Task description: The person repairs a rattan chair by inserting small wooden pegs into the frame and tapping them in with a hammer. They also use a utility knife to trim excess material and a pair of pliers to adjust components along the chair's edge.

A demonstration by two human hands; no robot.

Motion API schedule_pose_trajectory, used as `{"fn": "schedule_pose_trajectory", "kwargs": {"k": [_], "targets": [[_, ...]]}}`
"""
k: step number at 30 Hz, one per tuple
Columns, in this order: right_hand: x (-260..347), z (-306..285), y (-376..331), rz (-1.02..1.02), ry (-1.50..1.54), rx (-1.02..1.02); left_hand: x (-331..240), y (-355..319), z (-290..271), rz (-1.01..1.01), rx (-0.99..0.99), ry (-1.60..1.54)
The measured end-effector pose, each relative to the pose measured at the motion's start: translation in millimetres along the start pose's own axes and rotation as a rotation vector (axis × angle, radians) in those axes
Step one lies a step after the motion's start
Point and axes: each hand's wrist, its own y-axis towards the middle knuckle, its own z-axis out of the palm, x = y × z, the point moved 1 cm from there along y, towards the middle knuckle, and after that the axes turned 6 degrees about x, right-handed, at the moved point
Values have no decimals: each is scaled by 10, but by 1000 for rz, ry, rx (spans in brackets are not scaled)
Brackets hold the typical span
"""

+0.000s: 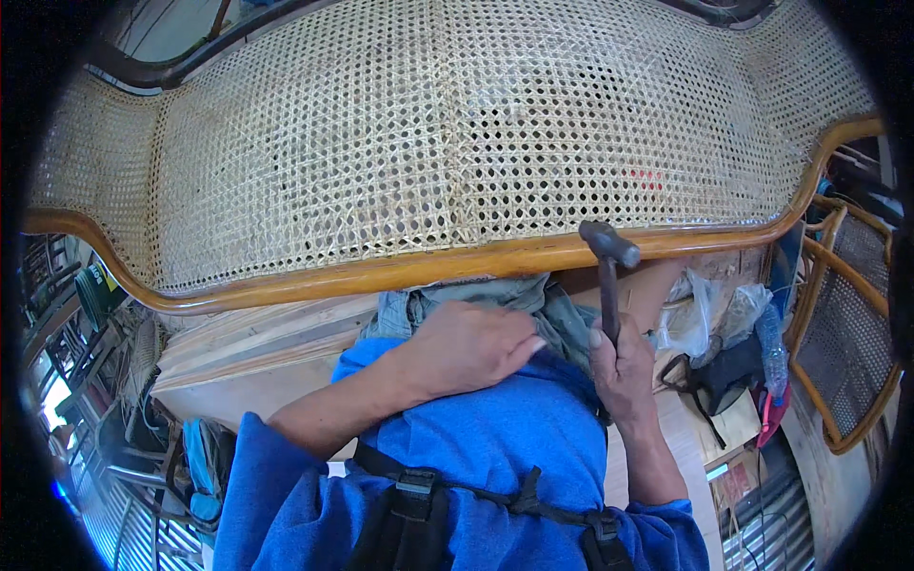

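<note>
This is a workshop (hammer [608, 278], cane panel [381, 143]).

Across the upper frame you have a woven cane panel [362, 143], edged below by a glossy wooden rail [409, 273]. Right of centre, your right grip [624, 369] wraps the handle of a hammer [609, 285], its head overlapping the rail in view. Near the centre, your left grip [471, 347] is curled, its inside hidden. At the right edge you see a smaller cane-panelled frame [849, 324] beside a clear plastic bottle [772, 350].
</note>
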Motion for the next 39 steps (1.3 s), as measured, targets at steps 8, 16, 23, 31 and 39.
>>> {"fn": "schedule_pose_trajectory", "kwargs": {"k": [8, 16, 23, 31, 39], "targets": [[4, 60, -35, 149, 15, 47, 336, -890, -343, -483, -298, 33], [42, 124, -38, 196, -63, 30, 1465, -2168, 266, -925, -450, 163], [28, 247, 11, 178, -127, 43, 1655, -2604, 482, -1119, -363, 319], [72, 278, -19, 165, -108, -19, 1794, -2531, 439, -1113, -482, 316], [122, 277, -32, 160, -54, -64, 1886, -2535, 430, -1135, -496, 180]]}}
